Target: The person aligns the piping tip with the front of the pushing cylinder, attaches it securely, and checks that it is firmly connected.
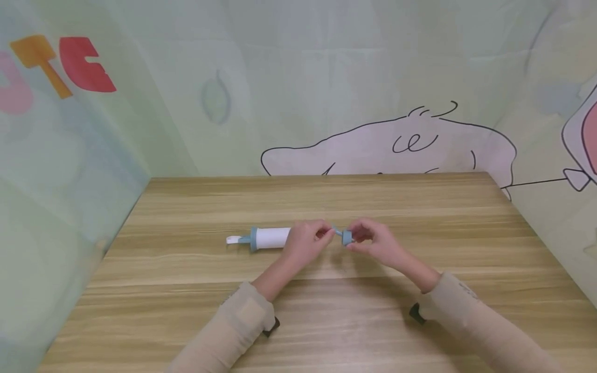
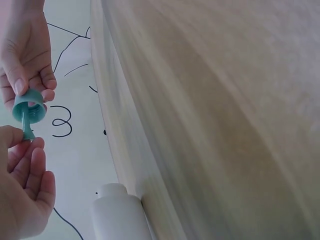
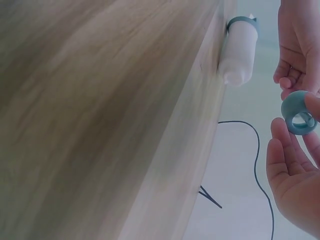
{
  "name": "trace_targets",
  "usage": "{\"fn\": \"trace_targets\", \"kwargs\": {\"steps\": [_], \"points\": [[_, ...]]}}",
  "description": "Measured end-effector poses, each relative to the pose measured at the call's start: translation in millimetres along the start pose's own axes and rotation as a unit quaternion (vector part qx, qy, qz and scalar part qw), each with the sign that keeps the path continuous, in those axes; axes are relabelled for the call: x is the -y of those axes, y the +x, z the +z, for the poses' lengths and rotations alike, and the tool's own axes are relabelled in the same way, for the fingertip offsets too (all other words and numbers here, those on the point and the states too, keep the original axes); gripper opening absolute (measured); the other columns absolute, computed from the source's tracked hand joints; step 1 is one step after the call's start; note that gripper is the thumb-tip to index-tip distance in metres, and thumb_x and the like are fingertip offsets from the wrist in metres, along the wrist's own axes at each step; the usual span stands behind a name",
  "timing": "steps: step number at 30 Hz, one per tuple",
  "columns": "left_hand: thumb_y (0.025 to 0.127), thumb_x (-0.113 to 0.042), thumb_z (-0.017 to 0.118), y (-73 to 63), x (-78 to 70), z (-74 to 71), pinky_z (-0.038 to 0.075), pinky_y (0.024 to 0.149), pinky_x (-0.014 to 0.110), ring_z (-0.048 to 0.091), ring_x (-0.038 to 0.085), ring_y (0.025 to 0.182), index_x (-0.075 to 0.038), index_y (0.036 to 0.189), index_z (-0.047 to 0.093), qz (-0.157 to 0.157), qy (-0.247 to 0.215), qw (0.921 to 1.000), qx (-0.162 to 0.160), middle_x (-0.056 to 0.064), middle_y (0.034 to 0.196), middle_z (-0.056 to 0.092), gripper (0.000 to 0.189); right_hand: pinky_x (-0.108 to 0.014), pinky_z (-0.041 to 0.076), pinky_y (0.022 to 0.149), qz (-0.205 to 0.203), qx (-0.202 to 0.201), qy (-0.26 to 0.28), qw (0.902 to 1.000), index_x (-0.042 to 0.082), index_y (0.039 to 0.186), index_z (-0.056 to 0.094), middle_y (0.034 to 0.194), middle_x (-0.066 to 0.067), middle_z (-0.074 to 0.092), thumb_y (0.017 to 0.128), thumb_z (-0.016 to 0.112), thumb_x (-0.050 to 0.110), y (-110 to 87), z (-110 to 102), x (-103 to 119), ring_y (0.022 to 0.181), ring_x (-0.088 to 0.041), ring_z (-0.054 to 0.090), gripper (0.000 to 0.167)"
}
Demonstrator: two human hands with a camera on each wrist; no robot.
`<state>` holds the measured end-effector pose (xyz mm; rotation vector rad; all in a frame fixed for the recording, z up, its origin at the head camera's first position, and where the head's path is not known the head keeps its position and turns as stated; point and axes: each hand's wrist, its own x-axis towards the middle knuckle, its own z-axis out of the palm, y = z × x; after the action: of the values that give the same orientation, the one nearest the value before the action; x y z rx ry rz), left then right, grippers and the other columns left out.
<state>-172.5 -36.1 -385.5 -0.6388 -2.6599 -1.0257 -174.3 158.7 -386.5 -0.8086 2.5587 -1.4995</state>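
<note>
My right hand pinches a blue-green screw ring by its outside, above the table. From the left, my left hand pinches the flared end of a slim blue-green stem, which reaches into the ring in the left wrist view. Through the ring's opening in the right wrist view a bit of the stem shows. A white cylinder with a blue-green collar and a handle at its left end lies on its side, like an icing syringe; its right end is hidden behind my left hand.
The wood-grain table carries the cylinder a little beyond its middle. A printed cloth with cartoon lines stands behind the far edge and along both sides. Both forearms wear beige sleeves with a dark device at each wrist.
</note>
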Motion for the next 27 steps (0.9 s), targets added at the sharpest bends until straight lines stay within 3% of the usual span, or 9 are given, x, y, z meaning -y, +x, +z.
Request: {"fn": "trace_targets", "kwargs": {"steps": [5,9,17,27], "points": [[0.085,-0.024,0.056,-1.3,-1.5,0.5,0.048,0.064,0.017,0.062,0.009,0.072,-0.009,0.087,0.068,-0.013,-0.023,0.9994,0.023,0.000,0.081,0.068,0.019,-0.023,0.049,0.071,-0.006,-0.001,0.002,1.0000,-0.001,0.097,0.056,0.089,-0.012,0.062,0.076,0.067,0.005,0.5,1.9,0.7,0.078,-0.010,0.058,0.024],[0.086,-0.023,0.056,-1.9,-2.2,1.5,0.048,0.065,0.017,0.062,0.009,0.074,-0.009,0.089,0.068,-0.006,-0.040,0.9985,0.036,0.001,0.083,0.068,0.019,-0.024,0.049,0.072,0.000,0.002,0.006,1.0000,0.000,0.097,0.056,0.090,-0.012,0.062,0.075,0.067,0.006,1.4,3.4,1.7,0.079,-0.010,0.058,0.025],[0.086,-0.021,0.057,-2.5,-3.7,2.2,0.048,0.066,0.017,0.062,0.008,0.073,-0.009,0.088,0.068,0.006,-0.056,0.9972,0.049,0.001,0.082,0.069,0.017,-0.025,0.048,0.073,0.019,0.003,0.014,0.9997,-0.001,0.098,0.056,0.091,-0.013,0.062,0.076,0.067,0.007,2.8,4.5,3.1,0.081,-0.015,0.058,0.025],[0.086,-0.019,0.056,-3.6,-3.2,4.7,0.051,0.074,0.024,0.064,0.010,0.083,-0.008,0.092,0.068,-0.007,-0.088,0.9938,0.067,0.003,0.091,0.069,0.017,-0.026,0.049,0.076,0.022,0.002,0.015,0.9996,0.001,0.098,0.057,0.092,-0.012,0.062,0.077,0.066,0.008,3.9,4.8,3.0,0.083,-0.017,0.059,0.024]]}}
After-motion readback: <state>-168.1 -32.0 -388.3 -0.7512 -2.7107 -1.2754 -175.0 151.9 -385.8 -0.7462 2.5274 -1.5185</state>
